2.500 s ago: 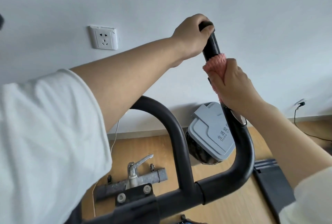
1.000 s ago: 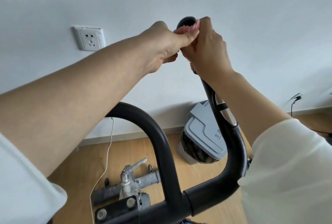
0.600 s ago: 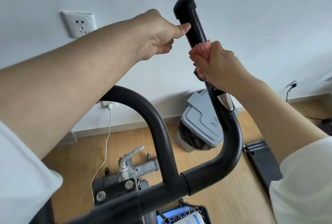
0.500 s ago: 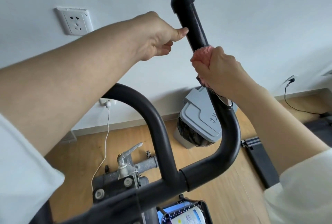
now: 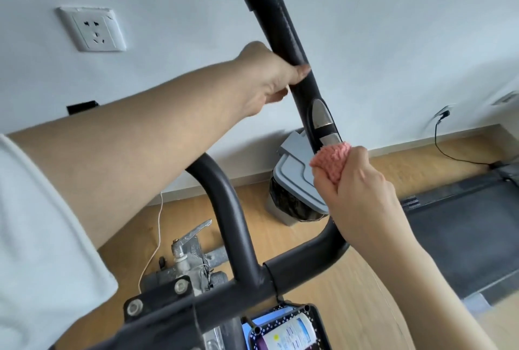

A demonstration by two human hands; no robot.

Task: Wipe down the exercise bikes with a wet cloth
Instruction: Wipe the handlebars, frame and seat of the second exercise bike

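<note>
White wall [image 5: 393,26]; fuzzy, apparently damp cloth [image 5: 332,159]

The person's left hand [image 5: 269,77] reaches up on an outstretched bare forearm, thumb pressed against the upright handlebar grip [image 5: 283,32] and fingers curled beside it. Lower on the same grip, the right hand [image 5: 356,189] is fisted tight around a pink cloth [image 5: 332,160], wrist bent upward.

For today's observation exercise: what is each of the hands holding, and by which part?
The right hand grips the pink cloth, bunched around the handlebar below its metal sensor. The left hand holds the handlebar's upright grip, midway up.
</note>
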